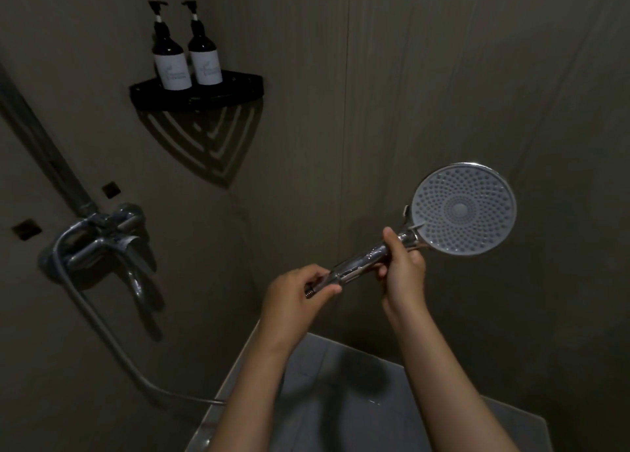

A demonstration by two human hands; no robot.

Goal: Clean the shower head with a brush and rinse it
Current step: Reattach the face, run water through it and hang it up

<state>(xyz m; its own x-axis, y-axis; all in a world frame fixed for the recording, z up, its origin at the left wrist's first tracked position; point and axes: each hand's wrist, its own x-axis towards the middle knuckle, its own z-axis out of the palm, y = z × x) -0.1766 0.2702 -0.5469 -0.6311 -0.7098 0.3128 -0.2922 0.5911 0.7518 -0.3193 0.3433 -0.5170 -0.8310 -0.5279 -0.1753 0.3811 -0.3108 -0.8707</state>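
Holding the shower head out before the dark wall, we see both hands on its chrome handle, with the spray face turned toward the camera. The right hand wraps the handle just below the neck, fingers curled round it and thumb laid up along the metal. The left hand pinches the lower end, where the ribbed connector shows between thumb and fingers. The hose drops from the mixer tap at left and passes behind the left forearm.

No brush is in view, so we judge the step to be presenting the head ahead of scrubbing (or ahead of rinsing; the frame does not settle which). To do it well, we would:
- keep the right hand's grasp firm near the neck so the slick chrome cannot twist
- keep the nozzle rings tilted into the light for inspection
- hold the head over the white fixture below so drips land there
- free the left hand for the brush

On the black corner shelf stand two dark pump bottles, side by side. Each bears a white label whose faint mark and print are too small to read. No brand is legible on the head or tap.
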